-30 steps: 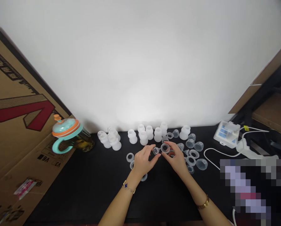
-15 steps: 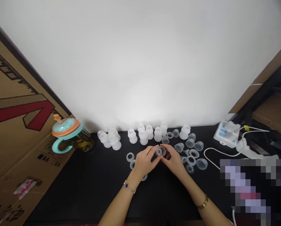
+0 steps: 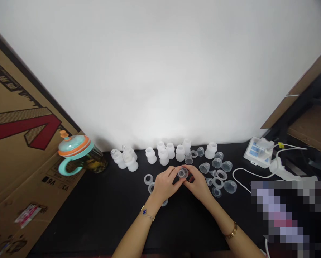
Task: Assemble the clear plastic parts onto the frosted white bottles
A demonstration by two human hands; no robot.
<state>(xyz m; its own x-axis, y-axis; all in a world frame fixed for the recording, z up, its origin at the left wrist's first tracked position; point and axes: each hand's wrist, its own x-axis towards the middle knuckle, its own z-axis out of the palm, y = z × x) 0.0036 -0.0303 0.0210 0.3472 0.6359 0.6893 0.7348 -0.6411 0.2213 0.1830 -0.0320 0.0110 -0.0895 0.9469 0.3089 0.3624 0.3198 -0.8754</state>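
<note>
Against a white backdrop (image 3: 160, 79), a black table (image 3: 96, 222) ran between a printed cardboard box (image 3: 20, 132) on the left and a white pump unit (image 3: 258, 152) with a thin cable (image 3: 246, 175) on the right. Near the box stood a mug (image 3: 74, 150) with a teal handle and an orange-banded lid. Frosted bottle-shaped sleeves (image 3: 180, 153) stood upright in a loose cluster along the table's back edge. Glossy clear cups (image 3: 216, 163) lay to the right, and thick translucent rings (image 3: 148, 179) sat just beside the left hand (image 3: 164, 184). That hand and the right hand (image 3: 196, 182) were together above the table, the fingertips of both closing from either side on a small clear cup (image 3: 182, 173) in a light pinch that left its round rim showing. A gold chain (image 3: 146, 214) circled the left wrist, and a gold bangle (image 3: 231, 231) the right.
</note>
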